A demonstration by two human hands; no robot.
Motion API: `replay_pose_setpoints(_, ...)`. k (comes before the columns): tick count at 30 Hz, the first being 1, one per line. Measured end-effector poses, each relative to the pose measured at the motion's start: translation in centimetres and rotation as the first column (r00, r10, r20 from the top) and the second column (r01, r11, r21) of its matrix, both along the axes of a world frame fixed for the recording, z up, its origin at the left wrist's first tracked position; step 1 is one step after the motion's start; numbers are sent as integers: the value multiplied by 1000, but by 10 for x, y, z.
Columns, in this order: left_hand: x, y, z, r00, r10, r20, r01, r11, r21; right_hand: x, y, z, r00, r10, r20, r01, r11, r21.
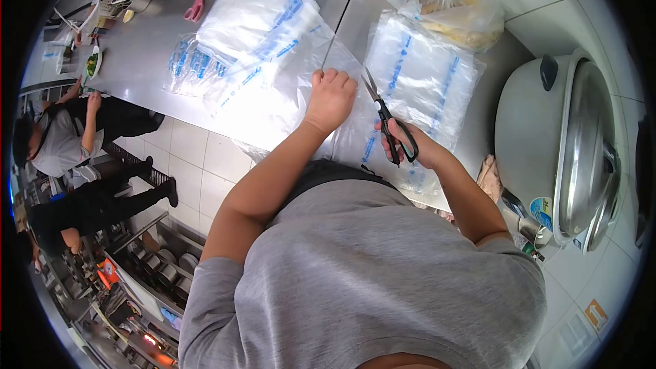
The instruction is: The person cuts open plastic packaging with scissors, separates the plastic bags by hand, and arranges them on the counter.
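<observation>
My right hand [418,142] grips black-handled scissors [384,113], their slightly parted blades pointing away from me. Close to the blade tips, my left hand [331,100] is closed on a clear plastic bag [301,85] with blue print, which spreads over the steel table. Left of it lies a stack of similar flat bags [249,24]. Another stack [417,72] with blue print lies beyond my right hand. The fingertips of my left hand are partly hidden.
The steel table [137,68] carries pink scissors [195,9] and a knotted bag of yellowish food [465,17]. A large lidded metal pot [540,123] stands at my right. At the left are two people [65,143] near a cooking area.
</observation>
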State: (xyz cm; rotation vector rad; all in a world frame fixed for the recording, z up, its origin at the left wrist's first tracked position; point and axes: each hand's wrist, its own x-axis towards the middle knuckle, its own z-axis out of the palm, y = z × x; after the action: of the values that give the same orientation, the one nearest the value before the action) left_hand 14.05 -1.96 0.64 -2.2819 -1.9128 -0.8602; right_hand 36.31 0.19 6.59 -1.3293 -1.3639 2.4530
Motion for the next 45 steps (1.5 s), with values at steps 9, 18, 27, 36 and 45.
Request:
replay_pose_setpoints(9,1,-11,8,996,-88,-35,88,996,5,5,2,-3,999,23,43,-22,1000,-23)
replay_pose_setpoints(18,18,-25,26,976,-208,66,209,978,-6,-1,-5,-2,1000,-16,-17,17,999,29)
replay_pose_setpoints(27,41,-43,69,833,-512,207,528,849,-26,-7,16,-27,974,-217,61,200,957,208)
replay_pose_setpoints(36,55,-45,74,635,-595,493,751,624,-215,-26,70,-31,916,-400,18,362,847,390)
replay_pose_setpoints(45,-91,-99,4,531,805,263,-745,592,-307,-60,71,-42,840,-537,-77,521,759,390)
